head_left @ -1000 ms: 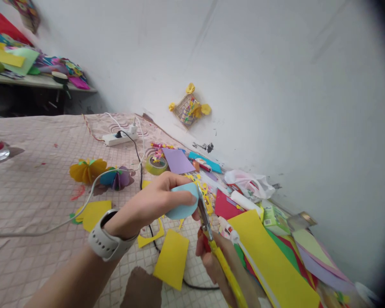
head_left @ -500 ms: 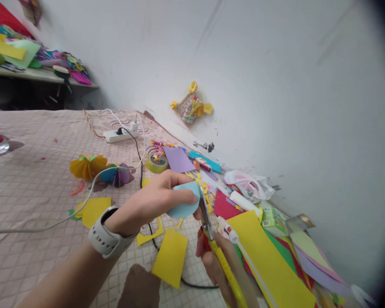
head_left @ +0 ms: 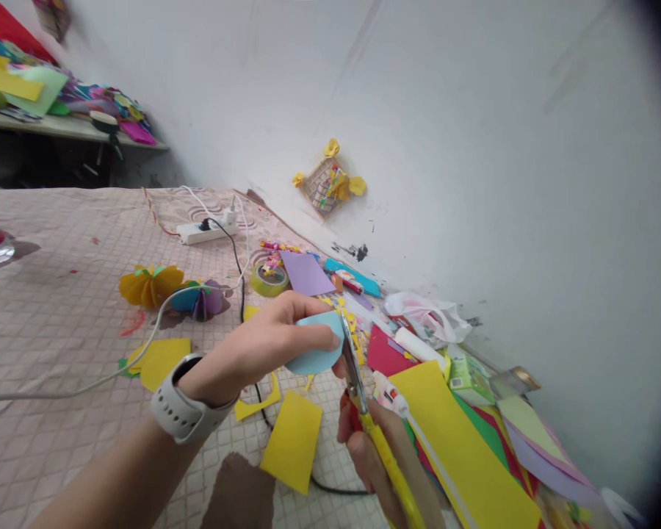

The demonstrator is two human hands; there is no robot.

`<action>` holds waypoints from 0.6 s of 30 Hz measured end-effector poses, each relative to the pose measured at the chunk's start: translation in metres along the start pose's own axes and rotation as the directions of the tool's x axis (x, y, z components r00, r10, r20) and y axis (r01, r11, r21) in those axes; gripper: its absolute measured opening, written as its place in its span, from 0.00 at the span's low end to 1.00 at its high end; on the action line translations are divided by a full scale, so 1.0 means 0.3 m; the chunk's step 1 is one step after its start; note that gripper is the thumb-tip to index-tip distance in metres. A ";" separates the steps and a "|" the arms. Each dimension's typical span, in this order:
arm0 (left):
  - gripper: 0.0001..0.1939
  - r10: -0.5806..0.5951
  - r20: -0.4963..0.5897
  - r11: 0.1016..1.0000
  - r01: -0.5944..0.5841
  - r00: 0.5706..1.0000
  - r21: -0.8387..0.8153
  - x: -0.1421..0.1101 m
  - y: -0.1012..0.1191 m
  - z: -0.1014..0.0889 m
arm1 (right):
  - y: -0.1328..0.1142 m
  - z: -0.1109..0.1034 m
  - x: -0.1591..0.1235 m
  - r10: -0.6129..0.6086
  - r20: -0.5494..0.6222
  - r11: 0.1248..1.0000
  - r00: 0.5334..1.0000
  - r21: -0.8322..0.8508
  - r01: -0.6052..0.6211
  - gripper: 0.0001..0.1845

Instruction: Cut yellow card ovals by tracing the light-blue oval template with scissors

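My left hand (head_left: 283, 334) pinches a light blue piece of paper (head_left: 313, 361) with a rounded edge, the thumb lying on top of it. In my right hand (head_left: 371, 452) is a pair of scissors (head_left: 355, 378) with yellow and red handles, blades pointing up and away from me. The blades lie against the right edge of the blue paper; whether they are parted is hard to make out. Below my hands lie a yellow paper rectangle (head_left: 293, 441) and a curved yellow offcut (head_left: 258, 402).
Paper pompoms in orange (head_left: 151, 285) and blue-purple (head_left: 199, 301) sit at left beside a white cable. Behind are a power strip (head_left: 206, 231) and a tape roll (head_left: 269, 279). A glue gun (head_left: 390, 395) and yellow sheet (head_left: 463, 441) lie at right, near the wall.
The view has shifted slightly. Both hands, the blue paper and the scissors keep nearly the same positions relative to one another.
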State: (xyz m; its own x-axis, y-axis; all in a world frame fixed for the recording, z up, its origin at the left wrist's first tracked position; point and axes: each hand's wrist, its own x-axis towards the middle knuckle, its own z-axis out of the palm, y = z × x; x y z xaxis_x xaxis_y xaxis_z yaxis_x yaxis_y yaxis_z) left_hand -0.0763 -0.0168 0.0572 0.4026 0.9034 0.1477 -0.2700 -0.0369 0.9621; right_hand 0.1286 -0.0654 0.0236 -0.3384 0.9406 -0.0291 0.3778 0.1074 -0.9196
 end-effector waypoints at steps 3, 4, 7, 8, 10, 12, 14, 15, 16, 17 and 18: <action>0.09 0.002 -0.001 1.000 -0.002 1.000 0.004 0.000 -0.001 -0.001 | -0.002 0.002 -0.001 0.010 -0.007 1.000 1.000 -0.005 -0.010 0.31; 0.09 0.003 0.000 1.000 -0.003 1.000 0.004 0.000 -0.001 -0.001 | -0.003 0.003 0.000 0.016 -0.008 1.000 1.000 -0.004 -0.016 0.31; 0.09 0.005 -0.002 1.000 -0.005 1.000 0.005 0.000 -0.002 -0.001 | -0.007 0.004 -0.001 0.035 -0.008 0.999 0.999 -0.004 -0.035 0.32; 0.09 0.004 -0.005 1.000 -0.004 1.000 0.008 -0.001 -0.002 -0.001 | -0.009 0.004 -0.001 0.038 -0.009 0.999 0.999 -0.006 -0.038 0.32; 0.09 0.005 -0.005 1.000 -0.005 1.000 0.012 -0.001 -0.003 -0.002 | -0.012 0.003 -0.002 0.037 -0.012 0.999 0.999 -0.012 -0.037 0.31; 0.09 0.005 -0.001 1.000 -0.005 1.000 0.009 0.000 -0.005 -0.003 | -0.013 0.003 -0.002 0.030 -0.014 0.999 0.999 -0.018 -0.031 0.31; 0.09 0.010 0.006 1.000 -0.010 1.000 0.002 0.000 -0.006 -0.003 | -0.011 0.002 -0.002 0.020 -0.017 0.999 1.000 -0.024 -0.021 0.31; 0.09 0.012 0.008 1.000 -0.012 1.000 0.001 -0.001 -0.005 -0.003 | -0.009 0.002 -0.002 0.014 -0.018 0.999 1.000 -0.029 -0.015 0.31; 0.09 0.013 0.010 1.000 -0.013 1.000 0.002 -0.001 -0.005 -0.003 | -0.007 0.002 -0.001 0.008 -0.017 0.999 1.000 -0.035 -0.009 0.31; 0.10 0.012 0.009 1.000 -0.012 1.000 0.005 -0.001 -0.004 -0.003 | -0.004 0.001 -0.001 0.001 -0.014 0.999 1.000 -0.041 -0.001 0.31; 0.10 0.011 0.008 1.000 -0.011 1.000 0.009 -0.002 -0.003 -0.002 | -0.001 0.000 0.000 -0.011 -0.009 0.999 1.000 -0.047 0.010 0.30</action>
State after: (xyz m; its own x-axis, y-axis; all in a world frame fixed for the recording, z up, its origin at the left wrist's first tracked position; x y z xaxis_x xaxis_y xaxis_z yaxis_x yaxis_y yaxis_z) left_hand -0.0768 -0.0170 0.0561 0.4064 0.8996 0.1596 -0.2662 -0.0505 0.9626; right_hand 0.1284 -0.0656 0.0239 -0.3348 0.9422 -0.0157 0.4147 0.1324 -0.9003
